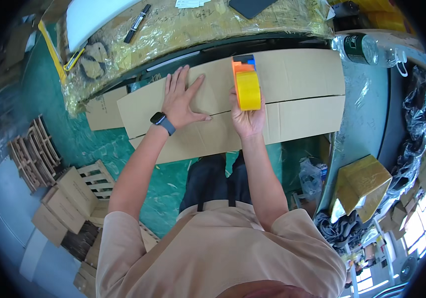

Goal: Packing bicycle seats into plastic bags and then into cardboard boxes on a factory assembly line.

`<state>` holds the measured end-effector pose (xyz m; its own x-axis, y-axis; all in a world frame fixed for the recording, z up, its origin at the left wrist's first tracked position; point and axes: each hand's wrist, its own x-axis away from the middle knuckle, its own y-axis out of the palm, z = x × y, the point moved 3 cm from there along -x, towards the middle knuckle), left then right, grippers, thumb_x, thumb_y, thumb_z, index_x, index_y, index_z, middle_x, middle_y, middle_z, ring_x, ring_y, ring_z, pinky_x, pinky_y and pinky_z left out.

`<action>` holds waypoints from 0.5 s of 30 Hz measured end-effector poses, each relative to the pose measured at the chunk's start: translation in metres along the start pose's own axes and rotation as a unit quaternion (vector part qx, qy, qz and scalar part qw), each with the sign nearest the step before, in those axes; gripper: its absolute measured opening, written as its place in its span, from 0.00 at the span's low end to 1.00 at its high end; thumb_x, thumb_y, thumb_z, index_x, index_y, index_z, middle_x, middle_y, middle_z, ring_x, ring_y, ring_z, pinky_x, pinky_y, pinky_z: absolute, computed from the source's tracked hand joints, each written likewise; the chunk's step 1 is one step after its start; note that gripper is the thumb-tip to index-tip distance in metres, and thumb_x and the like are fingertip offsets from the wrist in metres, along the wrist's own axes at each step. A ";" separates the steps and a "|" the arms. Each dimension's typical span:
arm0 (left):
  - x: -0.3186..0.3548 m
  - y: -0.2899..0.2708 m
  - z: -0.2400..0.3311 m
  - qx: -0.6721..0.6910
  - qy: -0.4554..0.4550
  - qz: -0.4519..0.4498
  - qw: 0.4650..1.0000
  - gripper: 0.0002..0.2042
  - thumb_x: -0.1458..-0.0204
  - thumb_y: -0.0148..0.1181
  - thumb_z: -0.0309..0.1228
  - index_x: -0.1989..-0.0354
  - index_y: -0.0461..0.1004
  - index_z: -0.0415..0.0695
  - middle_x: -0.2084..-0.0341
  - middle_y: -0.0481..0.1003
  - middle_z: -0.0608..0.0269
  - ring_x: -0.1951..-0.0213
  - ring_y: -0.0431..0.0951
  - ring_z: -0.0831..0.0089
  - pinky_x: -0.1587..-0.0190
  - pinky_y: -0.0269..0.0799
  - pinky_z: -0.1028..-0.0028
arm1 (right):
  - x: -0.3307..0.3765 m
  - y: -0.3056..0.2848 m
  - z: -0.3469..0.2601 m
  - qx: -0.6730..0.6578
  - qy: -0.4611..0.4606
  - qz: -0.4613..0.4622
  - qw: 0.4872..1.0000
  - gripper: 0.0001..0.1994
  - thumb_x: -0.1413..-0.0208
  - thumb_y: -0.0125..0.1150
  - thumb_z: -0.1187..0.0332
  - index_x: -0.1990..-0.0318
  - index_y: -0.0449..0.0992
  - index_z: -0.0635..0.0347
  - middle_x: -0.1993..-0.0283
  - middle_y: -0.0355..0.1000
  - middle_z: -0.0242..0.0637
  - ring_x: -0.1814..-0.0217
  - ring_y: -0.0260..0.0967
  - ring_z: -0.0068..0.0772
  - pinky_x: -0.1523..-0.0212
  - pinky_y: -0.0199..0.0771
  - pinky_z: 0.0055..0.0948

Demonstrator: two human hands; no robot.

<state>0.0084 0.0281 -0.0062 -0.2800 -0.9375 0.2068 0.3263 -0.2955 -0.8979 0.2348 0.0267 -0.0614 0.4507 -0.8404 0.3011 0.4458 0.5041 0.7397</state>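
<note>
Two hands are at work on a flat cardboard box (292,94) that lies across the middle of the frame, its two brown flaps meeting in a long seam that runs from left to right. The left hand (182,99), with a dark smartwatch (162,122) on the wrist, lies flat on the cardboard with the fingers spread and relaxed, just left of the centre. The right hand (249,119) is closed around the handle of a tape dispenser (246,82), which stands on the seam just right of the left hand; the dispenser has a yellow roll and an orange and blue body of smooth plastic. Behind the box, in the upper part of the frame, there is a worktable (183,35) wrapped in wrinkled yellowish film, and on it lie a black marker (137,23), a dark flat object (250,6) and a white board (91,17). In the upper right a clear plastic bottle (367,49) with a dark label lies on its side. In the lower left, on the green floor (49,94), there are stacked small cartons (69,198) and wooden slat frames (31,151). In the lower right a yellow-wrapped parcel (362,186) stands near black plastic bags (416,129). Nothing stands between the hands and the box.
</note>
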 end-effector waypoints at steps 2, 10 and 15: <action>0.008 -0.010 -0.003 0.106 -0.004 0.053 0.993 0.51 0.54 0.80 0.56 0.21 0.65 0.53 0.21 0.57 0.45 0.20 0.53 0.43 0.19 0.46 0.44 | 0.006 0.000 0.018 0.055 -0.018 0.082 0.995 0.25 0.23 0.51 0.53 0.31 0.72 0.65 0.28 0.72 0.56 0.26 0.70 0.64 0.33 0.82 0.58; -0.114 -0.006 0.080 0.589 -0.173 0.110 0.782 0.12 0.43 0.78 0.35 0.61 0.87 0.37 0.45 0.74 0.58 0.44 0.78 0.71 0.43 0.77 0.70 | -0.013 0.017 -0.005 0.047 -0.021 0.096 0.994 0.27 0.23 0.51 0.52 0.30 0.69 0.66 0.33 0.75 0.54 0.33 0.77 0.58 0.37 0.86 0.56; -0.132 0.005 0.059 0.560 -0.171 0.163 0.794 0.09 0.43 0.78 0.30 0.67 0.86 0.37 0.53 0.80 0.58 0.53 0.82 0.73 0.48 0.78 0.72 | -0.020 0.014 -0.006 0.071 -0.028 0.135 0.988 0.28 0.24 0.52 0.52 0.29 0.68 0.67 0.35 0.76 0.57 0.35 0.79 0.60 0.39 0.87 0.54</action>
<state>0.1007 0.1392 -0.0149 0.1826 -0.9365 0.2993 0.9832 0.1737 -0.0564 0.2362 0.0518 -0.0606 0.4935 -0.6902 0.5292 0.2005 0.6823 0.7030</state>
